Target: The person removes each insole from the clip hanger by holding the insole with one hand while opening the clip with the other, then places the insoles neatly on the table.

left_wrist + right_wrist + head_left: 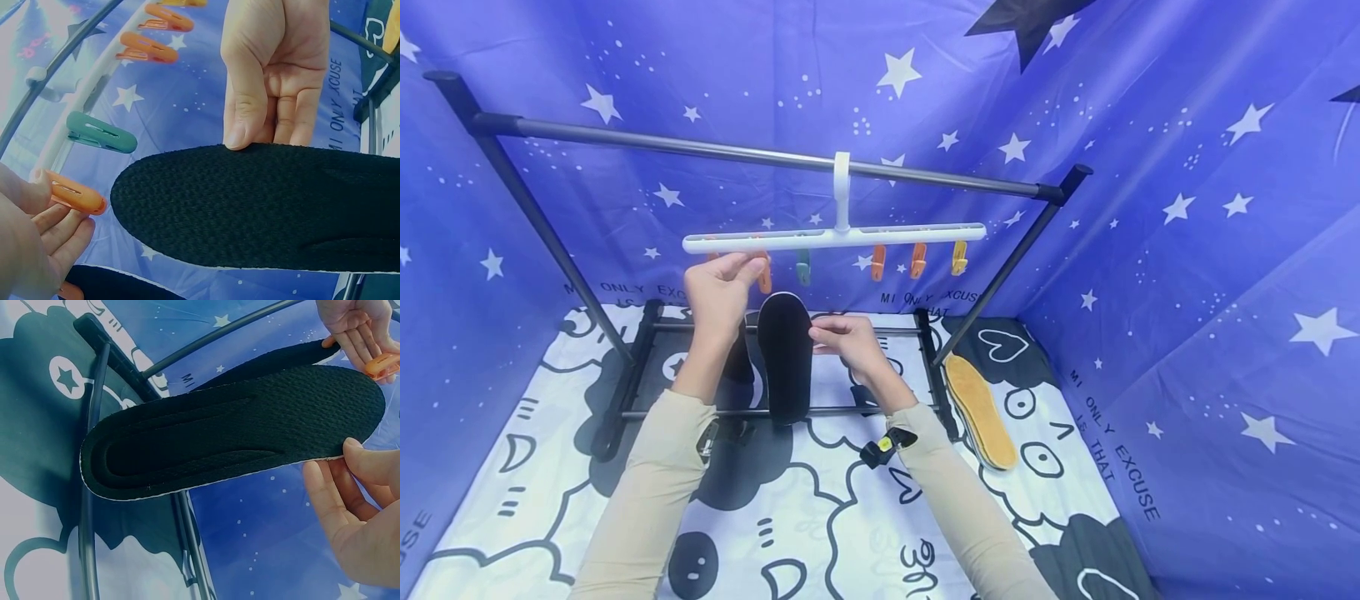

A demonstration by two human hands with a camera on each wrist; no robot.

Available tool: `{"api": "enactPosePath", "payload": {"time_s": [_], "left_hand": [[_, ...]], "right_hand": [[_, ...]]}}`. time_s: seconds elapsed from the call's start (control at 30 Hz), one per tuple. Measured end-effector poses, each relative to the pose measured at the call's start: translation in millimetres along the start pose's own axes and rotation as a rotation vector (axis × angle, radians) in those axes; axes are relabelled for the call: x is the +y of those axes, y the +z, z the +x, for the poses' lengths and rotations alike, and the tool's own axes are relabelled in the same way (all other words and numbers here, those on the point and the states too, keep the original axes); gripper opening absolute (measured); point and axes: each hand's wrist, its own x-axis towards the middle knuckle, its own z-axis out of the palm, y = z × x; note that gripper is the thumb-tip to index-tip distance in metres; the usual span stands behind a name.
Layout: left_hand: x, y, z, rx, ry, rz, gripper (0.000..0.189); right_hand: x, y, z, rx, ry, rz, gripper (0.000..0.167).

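My right hand [848,340] pinches the edge of a black insole [786,358] near its rounded toe end, holding it up below the hanger. With thumb and fingers my left hand [718,296] pinches an orange clip [76,192] on the white hanger [760,242]. In the left wrist view, the insole's toe end is right beside this clip's tip. A second black insole [250,367] hangs to the left, an orange clip at its end, partly hidden behind the left arm in the head view.
The hanger hooks over a dark metal rack bar [700,148]. Further along it hang a green clip [804,267], orange clips [877,262] and a yellow clip [958,258]. Tan insoles [981,408] lie right of the rack on the patterned cloth [820,533].
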Motion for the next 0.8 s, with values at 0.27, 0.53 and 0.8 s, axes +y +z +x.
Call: {"api": "enactPosePath", "payload": {"time_s": [0.27, 0.53, 0.8], "left_hand": [[-0.9, 0.3, 0.4, -0.007, 0.001, -0.035, 0.018], [-1.2, 0.6, -0.8, -0.017, 0.019, -0.058, 0.018], [-2.1, 0.5, 0.2, -0.010, 0.017, -0.063, 0.017]], "right_hand": [[-5, -3, -4.4, 0.005, -0.005, -0.004, 0.027], [-10, -5, -8.4, 0.007, -0.011, -0.035, 0.026], [-12, -13, -11.6, 0.000, -0.038, -0.063, 0.027]]}}
